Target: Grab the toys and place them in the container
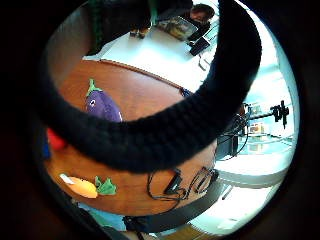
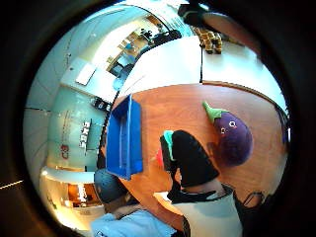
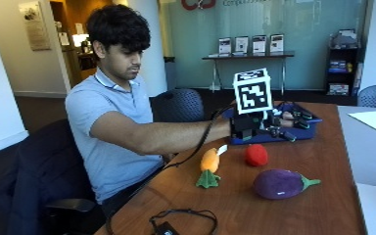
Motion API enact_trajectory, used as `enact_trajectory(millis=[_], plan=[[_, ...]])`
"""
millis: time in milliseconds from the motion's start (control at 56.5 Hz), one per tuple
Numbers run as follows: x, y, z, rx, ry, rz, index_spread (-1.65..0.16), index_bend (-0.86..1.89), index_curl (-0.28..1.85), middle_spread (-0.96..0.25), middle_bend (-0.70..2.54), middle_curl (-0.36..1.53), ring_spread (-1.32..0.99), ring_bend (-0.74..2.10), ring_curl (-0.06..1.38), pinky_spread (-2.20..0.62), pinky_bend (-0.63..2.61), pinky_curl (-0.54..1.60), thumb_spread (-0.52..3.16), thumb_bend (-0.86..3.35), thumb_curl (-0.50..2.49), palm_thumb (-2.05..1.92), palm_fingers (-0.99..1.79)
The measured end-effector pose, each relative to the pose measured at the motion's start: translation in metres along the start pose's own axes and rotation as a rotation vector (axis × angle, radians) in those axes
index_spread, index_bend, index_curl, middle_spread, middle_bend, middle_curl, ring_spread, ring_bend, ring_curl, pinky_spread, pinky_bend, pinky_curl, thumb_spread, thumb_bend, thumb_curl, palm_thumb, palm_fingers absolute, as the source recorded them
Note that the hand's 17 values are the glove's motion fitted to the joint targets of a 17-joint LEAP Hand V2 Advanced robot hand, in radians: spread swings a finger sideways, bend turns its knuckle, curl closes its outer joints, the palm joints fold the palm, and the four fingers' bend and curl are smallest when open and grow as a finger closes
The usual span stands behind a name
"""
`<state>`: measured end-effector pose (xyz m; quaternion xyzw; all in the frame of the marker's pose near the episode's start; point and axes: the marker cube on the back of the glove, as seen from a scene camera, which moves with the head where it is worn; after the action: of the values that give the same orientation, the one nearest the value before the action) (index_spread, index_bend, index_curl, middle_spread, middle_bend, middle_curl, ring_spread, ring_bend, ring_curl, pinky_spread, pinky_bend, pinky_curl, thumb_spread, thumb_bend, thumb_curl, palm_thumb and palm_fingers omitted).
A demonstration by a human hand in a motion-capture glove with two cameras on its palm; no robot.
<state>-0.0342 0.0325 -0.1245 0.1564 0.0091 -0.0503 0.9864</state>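
Hovering relaxed and empty-fingered, the grip [image 3: 286, 125] hangs above the blue container [image 3: 305, 132]; the eggplant [image 3: 280, 183] lies stem toward the table's far edge.

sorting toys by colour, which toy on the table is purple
The eggplant toy: a plump purple body with a green stem. The carrot toy is orange with green leaves, and the small round toy beside it is red.

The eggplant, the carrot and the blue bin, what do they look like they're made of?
The eggplant looks like soft plush fabric: matte purple, rounded, with a sewn-on face in the thumb side palm view. The carrot seems plush too, with a floppy green felt-like top. The blue bin looks like hard, smooth plastic, judging by its thin straight walls. The right hand hovers over it.
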Motion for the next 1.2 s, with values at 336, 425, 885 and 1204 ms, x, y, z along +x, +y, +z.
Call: enact_trajectory(millis=[336, 425, 885, 1204], plan=[[0.018, 0.002, 0.139, -0.349, -0.083, 0.103, -0.36, 0.04, 0.23, 0.0, 0.14, 0.17, -0.01, 0.3, 0.19, 0.0, 1.19, 0.4, 1.64, 0.21, 0.33, 0.36, 0.01], [0.018, -0.007, 0.122, -0.159, -0.039, 0.051, -0.35, 0.1, 0.18, 0.01, 0.27, 0.2, -0.07, 0.68, 0.26, -0.15, 1.21, 0.37, 1.63, 0.37, 0.42, 0.6, 0.57], [-0.199, -0.037, -0.023, -0.062, -0.301, -0.283, -0.29, 0.18, 0.31, 0.0, 0.42, 0.35, -0.2, 0.88, 0.43, -0.33, 1.03, 0.39, 1.02, 0.33, 0.74, 0.86, 0.85], [-0.337, 0.003, 0.031, -0.588, -0.271, -0.454, -0.3, 0.17, 0.27, 0.05, 0.21, 0.34, -0.09, 0.53, 0.39, -0.16, 1.28, 0.48, 1.35, 0.21, 0.64, 0.47, -0.18]])
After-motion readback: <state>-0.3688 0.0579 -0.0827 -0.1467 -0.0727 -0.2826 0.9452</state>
